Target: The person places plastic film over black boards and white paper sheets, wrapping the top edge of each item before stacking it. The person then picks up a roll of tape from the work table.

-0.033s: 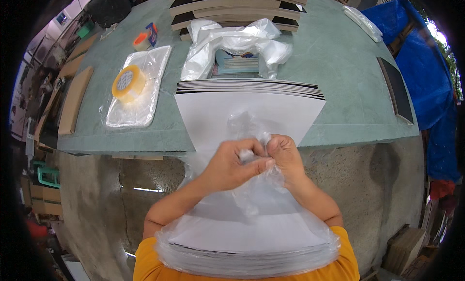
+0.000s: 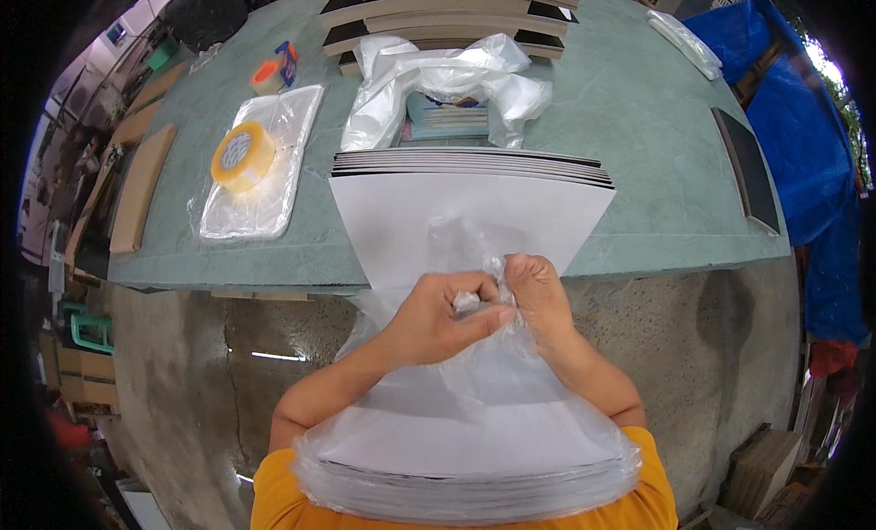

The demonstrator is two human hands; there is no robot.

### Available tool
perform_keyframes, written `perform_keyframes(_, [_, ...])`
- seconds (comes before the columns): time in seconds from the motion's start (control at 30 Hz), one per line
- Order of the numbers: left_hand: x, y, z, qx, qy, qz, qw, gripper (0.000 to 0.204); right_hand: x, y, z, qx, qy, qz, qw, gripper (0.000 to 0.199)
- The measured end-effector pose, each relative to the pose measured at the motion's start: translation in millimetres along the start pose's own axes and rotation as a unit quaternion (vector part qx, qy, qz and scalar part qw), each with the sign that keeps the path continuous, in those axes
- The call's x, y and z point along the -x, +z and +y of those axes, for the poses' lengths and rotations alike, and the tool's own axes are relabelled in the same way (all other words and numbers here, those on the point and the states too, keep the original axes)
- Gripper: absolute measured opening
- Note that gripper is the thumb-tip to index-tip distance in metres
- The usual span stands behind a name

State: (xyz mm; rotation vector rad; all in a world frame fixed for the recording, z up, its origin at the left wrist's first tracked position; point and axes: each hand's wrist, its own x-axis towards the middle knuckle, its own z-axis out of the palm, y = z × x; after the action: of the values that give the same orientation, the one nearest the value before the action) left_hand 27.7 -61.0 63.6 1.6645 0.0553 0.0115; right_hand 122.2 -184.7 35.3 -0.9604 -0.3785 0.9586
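A stack of large white sheets or boards (image 2: 474,208) with dark edges leans over the near table edge toward me. Clear plastic bag film (image 2: 429,384) wraps its near end, close to my chest. Over the middle of the stack, my left hand (image 2: 438,318) is closed on a gathered bunch of this film, its thumb and finger curled in a ring. Against it, my right hand (image 2: 540,297) is closed on the same bunch, thumb up. The exact grip of the right fingers is hidden behind the hand and film.
On the green table (image 2: 639,137) lie a tape roll (image 2: 243,157) on a pack of clear bags (image 2: 283,169), an orange tape dispenser (image 2: 271,73), crumpled plastic (image 2: 374,110), stacked boards (image 2: 438,10) and a dark panel (image 2: 744,169). A blue tarp (image 2: 785,137) hangs at right.
My left hand sits very slightly lower, and the bunched film between my hands has shifted a little. The stack and the things on the table look the same.
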Motion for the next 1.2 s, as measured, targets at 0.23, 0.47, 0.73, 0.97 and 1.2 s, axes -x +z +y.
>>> perform_keyframes(0.23, [45,-107,-56,-0.202,-0.018,0.304,0.931,0.012,24,-38,-4,-0.007,-0.007,0.058,0.998,0.031])
perform_keyframes(0.47, [11,-30,12,-0.146,0.035,0.085,0.985,0.013,7,-8,-9,0.031,0.052,-0.07,0.996,0.028])
perform_keyframes(0.73, [51,-136,-54,-0.26,-0.107,0.365,0.887,0.007,28,-42,-35,-0.055,-0.018,0.04,0.998,0.019])
perform_keyframes(0.97, [18,-38,12,-0.188,0.073,0.087,0.975,0.012,9,-21,-1,-0.01,0.094,-0.051,0.994,0.022])
perform_keyframes(1.2, [32,-61,-23,-0.232,-0.063,0.201,0.95,0.011,14,-29,-19,-0.22,0.03,-0.056,0.974,0.02])
